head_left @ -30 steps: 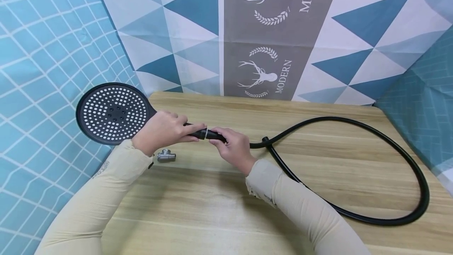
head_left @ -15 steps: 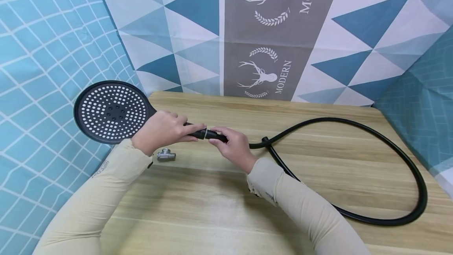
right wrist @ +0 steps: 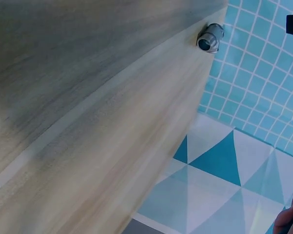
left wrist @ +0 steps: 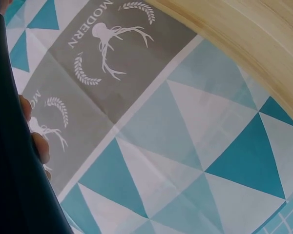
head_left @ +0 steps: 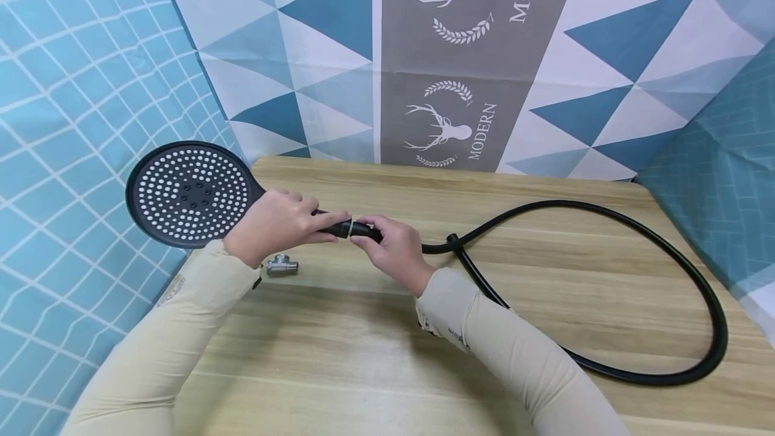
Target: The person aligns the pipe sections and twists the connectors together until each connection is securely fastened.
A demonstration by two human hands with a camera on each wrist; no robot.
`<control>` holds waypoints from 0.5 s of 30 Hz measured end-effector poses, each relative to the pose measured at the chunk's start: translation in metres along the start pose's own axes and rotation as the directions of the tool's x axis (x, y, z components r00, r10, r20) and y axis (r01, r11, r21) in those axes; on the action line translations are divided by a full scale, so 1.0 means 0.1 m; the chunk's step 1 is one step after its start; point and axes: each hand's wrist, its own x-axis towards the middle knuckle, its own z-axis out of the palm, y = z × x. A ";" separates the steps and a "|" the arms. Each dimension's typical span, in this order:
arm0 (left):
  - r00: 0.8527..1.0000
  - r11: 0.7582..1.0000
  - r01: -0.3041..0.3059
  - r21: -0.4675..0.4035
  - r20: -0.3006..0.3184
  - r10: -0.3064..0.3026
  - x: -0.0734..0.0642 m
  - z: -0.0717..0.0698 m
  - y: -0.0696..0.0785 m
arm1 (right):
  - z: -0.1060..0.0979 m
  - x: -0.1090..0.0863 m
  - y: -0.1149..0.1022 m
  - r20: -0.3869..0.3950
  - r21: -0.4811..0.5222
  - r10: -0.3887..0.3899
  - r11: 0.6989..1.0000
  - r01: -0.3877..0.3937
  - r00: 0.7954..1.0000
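In the head view a round black shower head (head_left: 192, 194), its face full of pale nozzles, is raised over the table's left end. My left hand (head_left: 277, 224) grips its handle. My right hand (head_left: 392, 242) pinches the end fitting of a black shower hose (head_left: 630, 224), right at the handle's end, with a thin pale ring (head_left: 350, 227) at the joint. In the left wrist view the dark shower head (left wrist: 17, 146) fills the left side, with fingertips (left wrist: 41, 147) behind it. Only part of the right hand (right wrist: 289, 217) shows in the right wrist view.
A small chrome valve (head_left: 282, 265) lies on the wooden table (head_left: 363, 362) near my left wrist. The hose loops widely to the right, and its free end (head_left: 453, 239) crosses under the near stretch. Tile-patterned sheets (head_left: 66, 153) stand around the left, back and right.
Both hands keep their hold at the joint and the right hand has edged slightly left. The hose loop has shifted a little to the left.
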 end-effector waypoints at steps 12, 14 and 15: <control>0.998 0.999 -0.022 0.039 -0.058 0.024 0.03 0.03 -0.02 | -0.02 0.01 0.00 -0.008 -0.005 0.004 1.000 -0.004 1.000; 0.998 0.999 -0.029 0.038 -0.061 0.032 0.04 0.04 -0.02 | -0.02 0.02 0.00 -0.002 0.006 0.023 1.000 -0.023 1.000; 0.998 0.999 -0.033 0.038 -0.059 0.035 0.04 0.04 -0.02 | -0.03 0.01 0.00 0.002 0.012 0.033 0.999 -0.033 0.999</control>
